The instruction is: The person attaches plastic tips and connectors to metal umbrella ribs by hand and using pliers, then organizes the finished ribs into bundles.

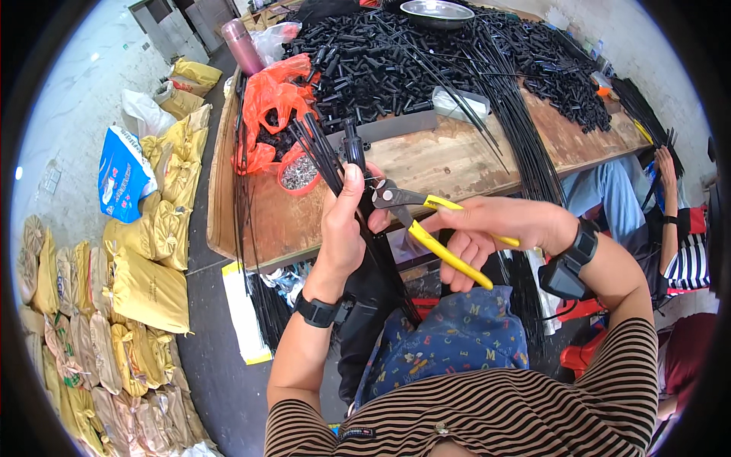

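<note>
Gripping seen at wooden table [449, 164] near edge: black rod bundle [324, 156] clamped in left hand [344, 228] fingers; yellow-handled pliers [426, 225] squeezed by right hand [495, 232], nose at bundle

Bright even daylight, soft shadows; strong fisheye bending at rim, black vignette corners; centre sharp, edges slightly smeared.

Heap of tubes [396, 61] on the table [457, 160], metal bowl [436, 13] behind; sacks [145, 282] on the floor [221, 365], left of the table.

Dark floor [221, 373] — worn wooden workbench [442, 164]
</note>
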Available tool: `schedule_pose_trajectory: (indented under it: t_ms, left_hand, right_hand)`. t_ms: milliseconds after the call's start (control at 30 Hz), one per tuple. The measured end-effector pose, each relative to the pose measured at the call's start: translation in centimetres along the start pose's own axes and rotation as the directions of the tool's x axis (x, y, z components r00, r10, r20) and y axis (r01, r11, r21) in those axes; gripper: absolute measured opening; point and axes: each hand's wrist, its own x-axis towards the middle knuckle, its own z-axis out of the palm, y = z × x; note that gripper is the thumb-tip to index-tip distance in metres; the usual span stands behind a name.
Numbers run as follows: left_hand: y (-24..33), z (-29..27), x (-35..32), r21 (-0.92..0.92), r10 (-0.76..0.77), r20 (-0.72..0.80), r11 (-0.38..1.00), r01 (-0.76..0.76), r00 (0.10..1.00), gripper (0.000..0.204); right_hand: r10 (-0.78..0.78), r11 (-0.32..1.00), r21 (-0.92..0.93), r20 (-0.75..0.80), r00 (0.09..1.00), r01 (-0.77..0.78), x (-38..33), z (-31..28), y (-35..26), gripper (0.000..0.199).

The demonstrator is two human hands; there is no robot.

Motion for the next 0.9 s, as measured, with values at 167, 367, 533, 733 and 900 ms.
schedule_pose_trajectory:
  t_ms: [167,367,533,733,900]
  left_hand:
    - [0.1,0.4,-0.2,0.004,-0.005,-0.003,1.0,0.005,1.0,0.038]
    - [0.0,0.7,-0.3,0.015,0.018,0.002,1.0,-0.018,1.0,0.036]
    - [-0.3,0.7,-0.3,0.105,0.054,-0.028,0.993,-0.051,0.998,0.035]
    - [0.2,0.3,-0.4,0.003,-0.023,-0.014,1.0,0.023,1.0,0.038]
    - [0.4,0.4,-0.3,-0.002,-0.029,0.063,1.0,0.029,0.998,0.039]
  right_hand:
    - [0.009,1.0,0.005,0.146,0.989,-0.01,-0.3,-0.8,-1.3,0.067]
    - [0.015,0.999,0.044,0.071,0.997,-0.018,-0.6,0.1,-0.9,0.057]
    - [-0.038,0.997,0.063,-0.011,0.999,0.039,-0.2,1.3,0.5,0.045]
    - [-0.008,0.964,-0.261,-0.179,0.984,-0.039,-0.9,1.3,-1.2,0.047]
    - [0.047,0.889,-0.438,-0.206,0.978,-0.135,-1.8,0.9,-4.1,0.05]
